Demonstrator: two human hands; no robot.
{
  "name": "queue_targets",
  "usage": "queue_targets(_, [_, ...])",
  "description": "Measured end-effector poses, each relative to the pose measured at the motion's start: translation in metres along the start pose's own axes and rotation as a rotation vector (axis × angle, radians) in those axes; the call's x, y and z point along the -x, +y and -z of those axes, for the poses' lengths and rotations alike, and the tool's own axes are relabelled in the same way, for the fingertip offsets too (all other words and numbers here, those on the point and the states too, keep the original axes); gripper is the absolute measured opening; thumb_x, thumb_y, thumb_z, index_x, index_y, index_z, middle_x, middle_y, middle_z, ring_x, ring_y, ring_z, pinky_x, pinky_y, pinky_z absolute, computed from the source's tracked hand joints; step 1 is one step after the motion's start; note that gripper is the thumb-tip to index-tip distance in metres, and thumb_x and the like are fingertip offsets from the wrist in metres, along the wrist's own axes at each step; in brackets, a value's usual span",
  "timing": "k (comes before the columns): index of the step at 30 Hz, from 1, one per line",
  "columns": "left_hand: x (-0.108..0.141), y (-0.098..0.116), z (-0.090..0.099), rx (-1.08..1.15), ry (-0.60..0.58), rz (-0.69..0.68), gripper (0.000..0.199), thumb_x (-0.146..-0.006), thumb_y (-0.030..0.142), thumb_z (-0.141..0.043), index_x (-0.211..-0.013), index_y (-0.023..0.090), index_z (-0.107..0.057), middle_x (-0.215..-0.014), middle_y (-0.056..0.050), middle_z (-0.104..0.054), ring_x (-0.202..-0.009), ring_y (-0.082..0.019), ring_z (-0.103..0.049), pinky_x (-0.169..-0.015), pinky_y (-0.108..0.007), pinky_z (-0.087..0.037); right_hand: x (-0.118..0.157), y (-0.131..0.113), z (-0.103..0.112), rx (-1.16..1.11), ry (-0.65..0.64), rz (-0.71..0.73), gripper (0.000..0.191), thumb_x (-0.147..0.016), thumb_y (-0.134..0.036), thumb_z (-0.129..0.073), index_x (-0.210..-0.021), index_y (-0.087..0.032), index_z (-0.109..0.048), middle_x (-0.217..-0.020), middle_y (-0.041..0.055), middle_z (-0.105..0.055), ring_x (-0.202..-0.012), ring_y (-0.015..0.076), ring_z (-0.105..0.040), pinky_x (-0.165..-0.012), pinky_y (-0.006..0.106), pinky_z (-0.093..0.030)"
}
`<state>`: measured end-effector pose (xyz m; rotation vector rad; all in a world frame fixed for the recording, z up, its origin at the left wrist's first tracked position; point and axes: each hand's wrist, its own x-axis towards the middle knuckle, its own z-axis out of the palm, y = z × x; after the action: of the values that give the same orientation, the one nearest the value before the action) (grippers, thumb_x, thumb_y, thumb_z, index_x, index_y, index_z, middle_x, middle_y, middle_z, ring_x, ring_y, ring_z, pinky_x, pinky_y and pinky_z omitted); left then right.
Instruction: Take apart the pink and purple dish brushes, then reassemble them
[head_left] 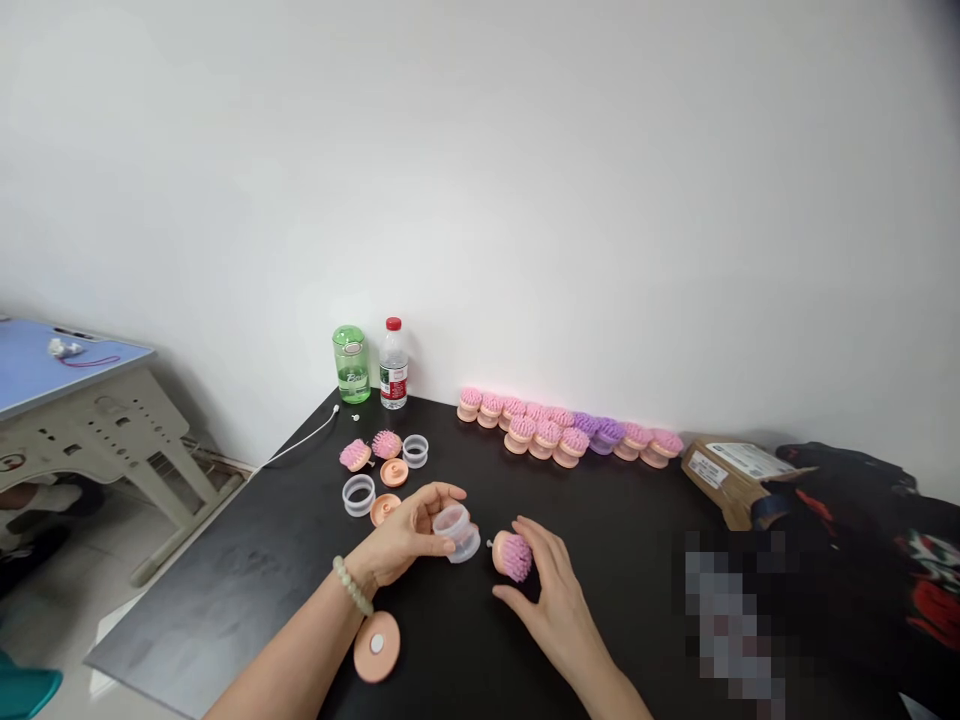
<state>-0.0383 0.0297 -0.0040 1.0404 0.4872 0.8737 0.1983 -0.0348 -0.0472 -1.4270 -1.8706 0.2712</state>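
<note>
On the black table, a long row of pink and purple bristle brushes lines the back edge; at the table's middle, the left hand curls partly closed, holding a clear plastic ring; the right hand, half open, cups a pink-bristled brush head just beside that ring; a peach disc lies near the table's front edge.

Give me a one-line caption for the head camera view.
Left hand holds a clear plastic ring; right hand grips a pink-bristled brush.
</note>
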Motion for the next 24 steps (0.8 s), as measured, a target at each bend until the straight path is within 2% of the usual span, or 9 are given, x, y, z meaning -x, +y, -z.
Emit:
queue_targets(4, [-0.002, -0.001, -0.003, -0.067, 0.038, -0.012, 0.047, -0.064, 0.027, -0.090, -0.102, 0.018, -0.065, -0.094, -0.003, -0.061, -0.082, -0.015, -0.060, -0.074, -0.029, -0.044, 0.001, -0.012, 0.005, -0.001, 0.128, 0.228, 0.051, -0.090, -0.027, -0.066, -0.136, -0.022, -0.046, -0.133, 0.0143, -0.055, -0.126, 0.0333, -0.050, -0.100, 0.054, -0.051])
queue_targets(8, [0.001, 0.006, -0.007, -0.083, 0.043, -0.043, 0.045, -0.060, 0.029, -0.093, -0.092, 0.013, -0.065, -0.084, -0.003, -0.062, -0.075, -0.014, -0.056, -0.067, -0.026, -0.043, 0.003, -0.029, 0.009, -0.053, 0.124, 0.431, 0.041, -0.093, -0.022, -0.063, -0.132, -0.018, -0.050, -0.123, 0.0144, -0.061, -0.122, 0.0317, -0.052, -0.099, 0.051, -0.051])
queue_targets(12, [0.003, 0.018, -0.002, -0.046, 0.170, -0.168, 0.046, -0.065, 0.046, -0.087, -0.092, 0.017, -0.064, -0.084, 0.000, -0.056, -0.076, -0.013, -0.053, -0.068, -0.025, -0.043, 0.009, -0.059, -0.003, -0.142, -0.056, 0.537, 0.039, -0.093, -0.027, -0.064, -0.128, -0.014, -0.052, -0.117, 0.0154, -0.064, -0.117, 0.0296, -0.056, -0.098, 0.046, -0.053])
queue_targets(14, [0.003, 0.021, 0.002, -0.011, 0.231, -0.213, 0.048, -0.068, 0.055, -0.082, -0.093, 0.020, -0.063, -0.084, 0.002, -0.052, -0.076, -0.013, -0.052, -0.069, -0.025, -0.044, 0.011, -0.078, -0.018, -0.113, -0.212, 0.533, 0.053, -0.088, -0.034, -0.071, -0.131, -0.013, -0.050, -0.128, 0.0182, -0.060, -0.120, 0.0308, -0.054, -0.100, 0.045, -0.052])
queue_targets(17, [0.003, 0.023, 0.005, 0.023, 0.266, -0.228, 0.047, -0.068, 0.054, -0.083, -0.095, 0.021, -0.063, -0.084, 0.002, -0.052, -0.076, -0.012, -0.053, -0.070, -0.025, -0.045, 0.012, -0.102, -0.044, 0.004, -0.377, 0.559, 0.070, -0.078, -0.043, -0.080, -0.136, -0.018, -0.049, -0.142, 0.0179, -0.052, -0.127, 0.0344, -0.048, -0.102, 0.047, -0.051])
queue_targets(19, [0.002, 0.023, 0.005, 0.036, 0.262, -0.220, 0.044, -0.069, 0.050, -0.083, -0.095, 0.020, -0.064, -0.086, 0.001, -0.053, -0.076, -0.012, -0.053, -0.070, -0.025, -0.046, 0.009, -0.112, -0.058, 0.066, -0.434, 0.616, 0.059, -0.083, -0.040, -0.076, -0.132, -0.019, -0.052, -0.139, 0.0159, -0.054, -0.125, 0.0338, -0.049, -0.097, 0.047, -0.053])
queue_targets(21, [0.002, 0.023, 0.003, 0.046, 0.253, -0.210, 0.040, -0.071, 0.046, -0.083, -0.096, 0.020, -0.065, -0.088, 0.000, -0.054, -0.078, -0.013, -0.054, -0.071, -0.025, -0.046, 0.006, -0.115, -0.063, 0.083, -0.471, 0.623, 0.034, -0.089, -0.029, -0.069, -0.120, -0.018, -0.059, -0.123, 0.0127, -0.062, -0.112, 0.0290, -0.055, -0.088, 0.042, -0.056])
queue_targets(23, [0.002, 0.024, 0.001, 0.053, 0.245, -0.193, 0.038, -0.074, 0.043, -0.082, -0.099, 0.020, -0.066, -0.090, -0.001, -0.056, -0.081, -0.013, -0.055, -0.071, -0.025, -0.047, 0.003, -0.113, -0.058, 0.046, -0.476, 0.554, 0.021, -0.089, -0.017, -0.065, -0.110, -0.018, -0.062, -0.109, 0.0096, -0.065, -0.099, 0.0245, -0.057, -0.084, 0.037, -0.056])
queue_targets(24, [0.002, 0.025, 0.001, 0.056, 0.243, -0.183, 0.037, -0.074, 0.041, -0.081, -0.101, 0.020, -0.066, -0.092, -0.001, -0.056, -0.082, -0.014, -0.055, -0.072, -0.026, -0.048, 0.002, -0.110, -0.052, 0.015, -0.457, 0.506, 0.022, -0.087, -0.013, -0.063, -0.108, -0.018, -0.062, -0.107, 0.0091, -0.063, -0.096, 0.0236, -0.057, -0.084, 0.036, -0.056])
